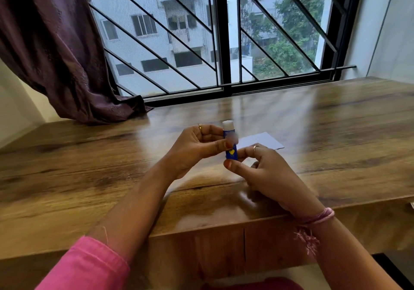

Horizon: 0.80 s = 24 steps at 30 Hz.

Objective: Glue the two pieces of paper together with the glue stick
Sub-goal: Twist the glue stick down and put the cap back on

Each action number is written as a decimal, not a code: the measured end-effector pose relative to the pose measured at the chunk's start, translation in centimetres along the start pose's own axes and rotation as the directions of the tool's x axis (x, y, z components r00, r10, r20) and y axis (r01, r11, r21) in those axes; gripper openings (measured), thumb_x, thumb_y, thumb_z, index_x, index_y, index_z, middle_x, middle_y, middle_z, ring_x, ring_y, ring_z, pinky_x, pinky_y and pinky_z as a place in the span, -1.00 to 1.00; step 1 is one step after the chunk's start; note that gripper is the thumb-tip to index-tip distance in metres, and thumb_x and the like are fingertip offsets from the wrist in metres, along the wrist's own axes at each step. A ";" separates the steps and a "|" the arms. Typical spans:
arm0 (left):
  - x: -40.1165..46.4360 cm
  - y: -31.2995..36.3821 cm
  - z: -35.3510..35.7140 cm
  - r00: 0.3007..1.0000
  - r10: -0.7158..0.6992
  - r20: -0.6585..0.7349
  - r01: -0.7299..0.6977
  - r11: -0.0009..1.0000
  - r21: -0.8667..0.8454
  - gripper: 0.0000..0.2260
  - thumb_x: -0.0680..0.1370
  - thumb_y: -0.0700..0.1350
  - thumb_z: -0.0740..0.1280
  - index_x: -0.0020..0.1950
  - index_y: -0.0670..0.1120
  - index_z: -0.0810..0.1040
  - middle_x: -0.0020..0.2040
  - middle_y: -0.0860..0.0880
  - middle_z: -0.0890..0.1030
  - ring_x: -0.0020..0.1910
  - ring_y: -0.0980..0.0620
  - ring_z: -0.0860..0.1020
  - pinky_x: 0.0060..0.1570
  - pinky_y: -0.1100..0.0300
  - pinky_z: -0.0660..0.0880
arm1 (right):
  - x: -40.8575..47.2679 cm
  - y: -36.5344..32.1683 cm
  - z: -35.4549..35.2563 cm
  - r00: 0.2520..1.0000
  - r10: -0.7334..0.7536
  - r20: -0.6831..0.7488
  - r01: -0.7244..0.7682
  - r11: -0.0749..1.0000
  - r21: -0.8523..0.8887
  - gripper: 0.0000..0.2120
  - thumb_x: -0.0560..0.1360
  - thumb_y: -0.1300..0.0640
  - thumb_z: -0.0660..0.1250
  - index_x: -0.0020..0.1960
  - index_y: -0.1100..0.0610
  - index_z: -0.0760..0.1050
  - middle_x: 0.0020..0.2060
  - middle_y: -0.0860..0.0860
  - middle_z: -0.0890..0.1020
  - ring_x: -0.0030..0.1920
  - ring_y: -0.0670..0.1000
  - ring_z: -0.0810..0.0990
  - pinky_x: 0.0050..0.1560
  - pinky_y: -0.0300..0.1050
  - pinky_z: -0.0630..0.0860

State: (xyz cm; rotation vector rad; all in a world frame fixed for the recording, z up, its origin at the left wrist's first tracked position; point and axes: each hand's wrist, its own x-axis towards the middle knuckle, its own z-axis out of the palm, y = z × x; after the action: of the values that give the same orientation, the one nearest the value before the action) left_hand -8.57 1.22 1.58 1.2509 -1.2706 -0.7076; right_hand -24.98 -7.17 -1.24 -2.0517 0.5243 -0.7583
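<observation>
Glue stick point(230, 143): I see it held upright above the table point(89, 166), white tip up, cap off.
Left hand point(197, 148): fingers and thumb curled round the stick's middle.
Right hand point(259, 168): thumb and finger pinch the stick's base.
Paper point(261, 142): one white sheet flat on the table, just behind my hands.
Second sheet: I cannot tell.

The glue stick point(230, 140) stands upright above the table point(336, 133); behind it, seemingly flat, lies paper point(261, 141).

text: none legible | glue stick point(230, 143) label: blurred, yellow mark only
</observation>
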 end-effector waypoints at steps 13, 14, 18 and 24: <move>0.1 0.1 0.1 1.000 0.006 0.026 -0.005 1.000 -0.015 -0.74 0.34 -0.10 0.47 0.01 -0.09 0.61 -0.04 -0.08 0.71 0.04 -0.05 0.66 -0.04 0.22 0.57 | 0.0 -0.1 0.0 0.998 0.055 -0.014 -0.055 0.998 0.003 -0.80 0.34 -0.14 0.46 -0.16 -0.07 0.51 -0.38 -0.17 0.46 -0.39 -0.23 0.47 -0.29 -0.25 0.34; 0.1 0.1 0.1 1.000 0.007 0.021 -0.006 1.000 -0.010 -0.75 0.34 -0.10 0.47 0.00 -0.08 0.62 -0.04 -0.08 0.71 0.03 -0.05 0.66 -0.04 0.22 0.57 | -0.1 -0.1 0.0 0.999 0.049 -0.007 -0.048 0.999 0.017 -0.82 0.37 -0.12 0.45 -0.14 -0.07 0.53 -0.40 -0.19 0.44 -0.41 -0.27 0.47 -0.30 -0.28 0.30; 0.1 0.0 0.2 0.999 0.005 0.032 -0.005 1.000 -0.008 -0.78 0.34 -0.12 0.47 -0.03 -0.06 0.62 -0.05 -0.06 0.71 0.01 -0.03 0.66 -0.05 0.23 0.57 | -0.1 -0.1 -0.1 1.000 0.022 -0.006 -0.021 1.000 0.023 -0.84 0.39 -0.05 0.45 -0.08 -0.03 0.58 -0.36 -0.15 0.49 -0.37 -0.19 0.44 -0.25 -0.20 0.34; 0.1 0.0 0.5 0.999 0.001 0.035 -0.002 1.000 0.023 -0.78 0.36 -0.15 0.46 -0.02 -0.09 0.60 -0.07 -0.03 0.72 -0.01 0.00 0.67 -0.10 0.28 0.56 | 0.1 -0.2 0.0 0.996 0.071 -0.055 -0.074 0.995 -0.060 -0.74 0.29 -0.13 0.51 -0.25 -0.06 0.46 -0.39 -0.13 0.48 -0.38 -0.13 0.46 -0.25 -0.10 0.46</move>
State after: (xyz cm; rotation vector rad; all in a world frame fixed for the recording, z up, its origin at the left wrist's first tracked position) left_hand -9.04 0.97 1.54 1.2608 -1.3116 -0.7184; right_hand -24.90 -7.15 -1.07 -2.0625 0.6566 -0.7631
